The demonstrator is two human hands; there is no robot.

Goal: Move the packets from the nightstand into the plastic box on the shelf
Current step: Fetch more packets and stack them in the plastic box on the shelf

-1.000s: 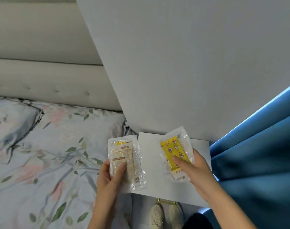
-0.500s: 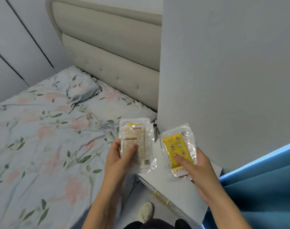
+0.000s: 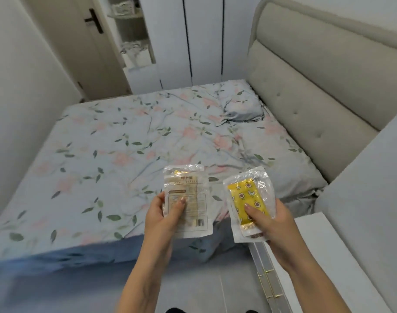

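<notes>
My left hand [image 3: 164,216] grips a clear packet with pale printed text and a barcode [image 3: 188,199], thumb laid across its front. My right hand [image 3: 268,219] holds a clear packet with a yellow flowered insert [image 3: 249,197], thumb pressed on the yellow part. Both packets are held upright in front of me, above the bed's near corner. The white nightstand [image 3: 324,245] is at the lower right, with its top bare where it shows. Far across the room an open shelf unit [image 3: 132,35] holds pale items; no plastic box can be made out there.
A bed with a floral sheet [image 3: 116,154] and a pillow [image 3: 240,105] fills the middle. A padded beige headboard [image 3: 310,86] runs along the right. White wardrobe doors [image 3: 204,39] and a door with a dark handle [image 3: 93,21] stand beyond the bed. Grey floor lies below.
The view has swung left, away from the nightstand and wall, toward the bed and the far shelves. Both hands still hold their packets, now over the bed's corner.
</notes>
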